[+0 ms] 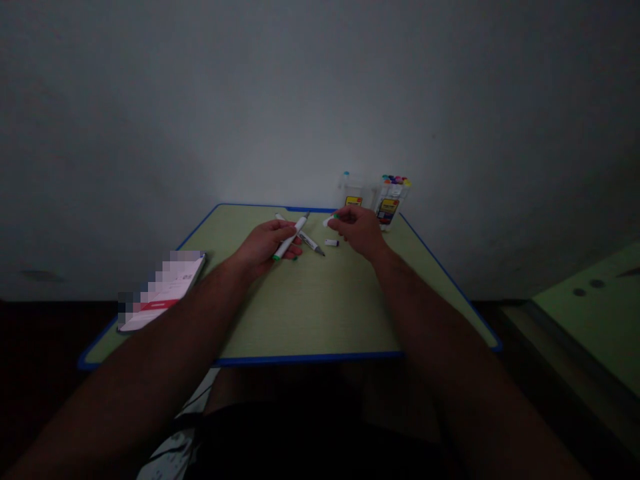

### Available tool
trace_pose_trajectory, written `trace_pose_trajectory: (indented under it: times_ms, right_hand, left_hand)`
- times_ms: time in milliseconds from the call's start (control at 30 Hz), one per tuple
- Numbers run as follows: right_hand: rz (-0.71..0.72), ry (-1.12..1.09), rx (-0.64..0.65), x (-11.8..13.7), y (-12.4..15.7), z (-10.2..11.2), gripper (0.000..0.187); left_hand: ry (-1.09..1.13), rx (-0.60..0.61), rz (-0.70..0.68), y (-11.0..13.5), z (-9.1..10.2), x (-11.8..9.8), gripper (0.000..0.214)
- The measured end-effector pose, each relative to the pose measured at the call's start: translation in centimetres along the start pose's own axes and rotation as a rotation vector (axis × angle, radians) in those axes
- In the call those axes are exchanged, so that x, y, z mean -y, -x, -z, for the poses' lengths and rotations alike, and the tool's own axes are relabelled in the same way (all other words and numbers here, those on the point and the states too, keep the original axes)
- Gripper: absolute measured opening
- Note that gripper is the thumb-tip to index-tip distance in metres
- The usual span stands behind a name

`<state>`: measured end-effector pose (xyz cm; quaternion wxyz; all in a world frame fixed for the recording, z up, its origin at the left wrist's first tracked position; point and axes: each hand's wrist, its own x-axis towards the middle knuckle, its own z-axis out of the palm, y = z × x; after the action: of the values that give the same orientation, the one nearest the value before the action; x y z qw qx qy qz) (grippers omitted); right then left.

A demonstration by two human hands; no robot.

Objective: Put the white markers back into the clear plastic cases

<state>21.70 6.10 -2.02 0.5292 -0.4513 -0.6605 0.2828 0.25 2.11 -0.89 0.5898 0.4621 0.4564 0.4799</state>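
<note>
My left hand [265,245] is closed round a white marker [291,238] with a green end, its grey tip uncapped and pointing up and to the right. My right hand [356,229] pinches a small white and green cap [330,220] just right of that tip. A second uncapped white marker [307,240] lies on the desk between my hands, crossing under the held one. A small loose white cap [331,243] rests on the desk below my right hand.
The pale green desk [310,307] has a blue rim. Two clear marker boxes [387,200] stand at its far right against the wall, one filled with coloured markers. A phone [163,292] lies at the left edge. Another desk [595,313] sits to the right.
</note>
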Motion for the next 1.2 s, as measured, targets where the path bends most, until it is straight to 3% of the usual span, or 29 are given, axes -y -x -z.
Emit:
trace_pose_trajectory:
  times_ms: [967, 1200]
  right_hand:
    - [-0.001, 0.052, 0.009, 0.01, 0.15, -0.04, 0.024]
    - [-0.087, -0.09, 0.0, 0.36, -0.02, 0.07, 0.027]
  left_hand:
    - [-0.005, -0.003, -0.004, -0.05, 0.02, 0.1, 0.003]
    - [-0.058, 0.069, -0.024, 0.14, 0.23, -0.01, 0.012]
